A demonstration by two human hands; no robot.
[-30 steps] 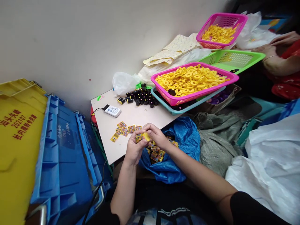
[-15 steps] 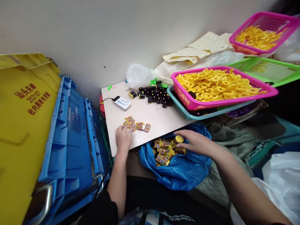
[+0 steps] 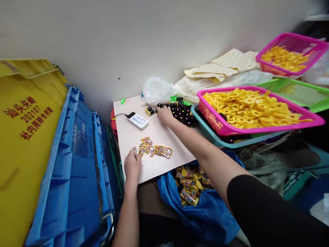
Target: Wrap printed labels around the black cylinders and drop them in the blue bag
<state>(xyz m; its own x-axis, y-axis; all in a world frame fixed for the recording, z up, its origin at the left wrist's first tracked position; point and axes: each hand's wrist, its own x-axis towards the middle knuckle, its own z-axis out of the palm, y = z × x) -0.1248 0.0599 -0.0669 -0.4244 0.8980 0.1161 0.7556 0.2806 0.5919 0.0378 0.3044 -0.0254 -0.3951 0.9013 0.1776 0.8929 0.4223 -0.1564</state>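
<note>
At the table's left front, my left hand [image 3: 133,162] pinches a small printed label at its fingertips. Several yellow printed labels [image 3: 149,150] lie on the white table [image 3: 159,137] beside it. My right hand [image 3: 165,115] reaches to the back of the table, its fingers on the near-left edge of a heap of black cylinders [image 3: 181,115]; what it grips there, if anything, is hidden. Below the table edge, a blue bag [image 3: 174,199] holds labelled yellow-capped cylinders [image 3: 189,195].
A white device [image 3: 137,120] with a cable lies at the table's left. A pink basket [image 3: 231,129] of yellow rings sits on a teal basket [image 3: 205,128] at the right. Blue crates [image 3: 69,157] stand left. A clear plastic bag [image 3: 156,90] rests against the wall.
My right hand has left the blue bag and reached forward to the black cylinders; the yellow-capped piece by it is gone from there. My left hand has drawn back slightly from the labels.
</note>
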